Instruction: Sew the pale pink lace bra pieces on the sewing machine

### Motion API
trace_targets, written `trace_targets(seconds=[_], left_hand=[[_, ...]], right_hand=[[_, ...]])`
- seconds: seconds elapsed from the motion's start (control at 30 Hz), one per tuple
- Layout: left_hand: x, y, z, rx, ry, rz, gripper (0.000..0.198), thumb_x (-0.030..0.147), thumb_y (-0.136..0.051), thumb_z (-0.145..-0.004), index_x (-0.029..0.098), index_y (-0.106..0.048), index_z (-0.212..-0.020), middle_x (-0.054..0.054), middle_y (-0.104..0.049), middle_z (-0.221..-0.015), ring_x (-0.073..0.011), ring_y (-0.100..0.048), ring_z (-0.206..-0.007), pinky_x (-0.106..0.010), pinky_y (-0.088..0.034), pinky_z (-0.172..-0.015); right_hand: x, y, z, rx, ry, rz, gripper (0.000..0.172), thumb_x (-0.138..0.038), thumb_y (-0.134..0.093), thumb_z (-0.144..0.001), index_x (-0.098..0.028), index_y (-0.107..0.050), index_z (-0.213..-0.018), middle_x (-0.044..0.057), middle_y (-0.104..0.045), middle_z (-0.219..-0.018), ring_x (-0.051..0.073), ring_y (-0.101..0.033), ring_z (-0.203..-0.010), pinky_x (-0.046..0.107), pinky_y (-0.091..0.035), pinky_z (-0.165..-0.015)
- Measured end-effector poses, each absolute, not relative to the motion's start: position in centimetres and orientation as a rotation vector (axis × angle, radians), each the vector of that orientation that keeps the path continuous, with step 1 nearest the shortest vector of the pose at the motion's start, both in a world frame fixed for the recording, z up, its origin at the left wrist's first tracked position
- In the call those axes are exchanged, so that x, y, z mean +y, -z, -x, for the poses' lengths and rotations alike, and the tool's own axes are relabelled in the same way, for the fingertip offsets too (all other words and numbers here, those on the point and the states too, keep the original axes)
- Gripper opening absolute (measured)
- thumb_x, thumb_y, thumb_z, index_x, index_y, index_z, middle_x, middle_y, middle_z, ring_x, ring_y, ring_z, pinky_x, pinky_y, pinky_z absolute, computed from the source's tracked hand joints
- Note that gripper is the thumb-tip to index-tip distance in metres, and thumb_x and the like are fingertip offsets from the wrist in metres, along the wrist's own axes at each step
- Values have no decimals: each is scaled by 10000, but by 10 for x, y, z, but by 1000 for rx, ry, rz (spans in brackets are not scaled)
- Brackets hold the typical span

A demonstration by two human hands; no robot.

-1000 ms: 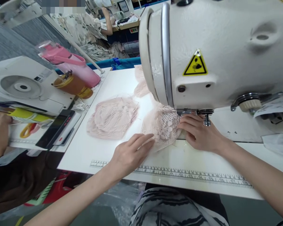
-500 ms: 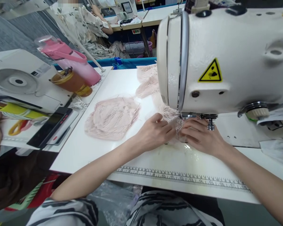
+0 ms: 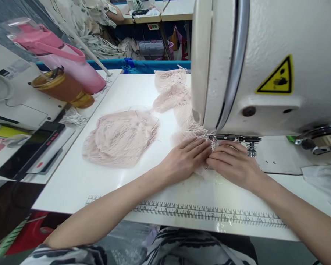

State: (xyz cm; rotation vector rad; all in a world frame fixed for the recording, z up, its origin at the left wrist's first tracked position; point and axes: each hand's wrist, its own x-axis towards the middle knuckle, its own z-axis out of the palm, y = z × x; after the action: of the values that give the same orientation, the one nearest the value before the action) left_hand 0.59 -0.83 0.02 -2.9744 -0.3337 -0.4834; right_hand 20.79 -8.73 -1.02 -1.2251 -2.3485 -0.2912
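Pale pink lace fabric [image 3: 186, 114] runs across the white table to the needle area of a large sewing machine [image 3: 264, 66]. Left of the presser foot, my left hand [image 3: 186, 158] lies flat on the lace with its fingers stretched out. My right hand [image 3: 233, 162] rests on the other side, its fingers close together over the fabric edge just in front of the foot. The two hands' fingertips nearly meet. Whatever lies beneath the right fingers is mostly hidden. A separate pile of pink lace [image 3: 121, 138] sits to the left.
A ruler strip [image 3: 187, 211] runs along the table's front edge. On the left side table are a pink bottle [image 3: 68, 62], a brown cup [image 3: 62, 88] and a black device [image 3: 30, 151]. White material [image 3: 324, 180] lies at the right. A person's sleeve shows at the back.
My left hand has gone from curled, pinching fingers to lying flat on the lace. The view has moved closer to the machine, which now looks larger.
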Motion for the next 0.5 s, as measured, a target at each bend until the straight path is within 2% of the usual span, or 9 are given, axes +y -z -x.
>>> trace_targets(seconds=[0.2,0.33,0.5], left_hand=[[-8,4,-4,-347,413,3048,381,146,-367,-970,59,-504,-1315,-147,-507,-1372,-226,-490,-1285,-394,-401,-1104],[-3,3,-2,-330,386,3082,397,149,-398,-952,84,-488,-1334,-131,-501,-1380,-221,-473,-1300,-399,-392,-1118],[7,1,2,-255,366,3143,433,159,-461,-914,65,-479,-1337,-136,-476,-1399,-243,-440,-1322,-424,-362,-1138]], right_hand=[[-88,10,-208,-2391,302,1205,230,-42,-519,-866,-229,-650,-891,-58,-699,-860,100,-611,-877,321,-485,-918],[-87,9,-207,-2388,282,1199,230,-38,-525,-858,-229,-648,-893,-55,-706,-872,108,-629,-895,331,-490,-933],[-83,6,-201,-2352,358,1093,243,-1,-525,-844,-217,-634,-858,-79,-710,-825,86,-622,-817,310,-471,-966]])
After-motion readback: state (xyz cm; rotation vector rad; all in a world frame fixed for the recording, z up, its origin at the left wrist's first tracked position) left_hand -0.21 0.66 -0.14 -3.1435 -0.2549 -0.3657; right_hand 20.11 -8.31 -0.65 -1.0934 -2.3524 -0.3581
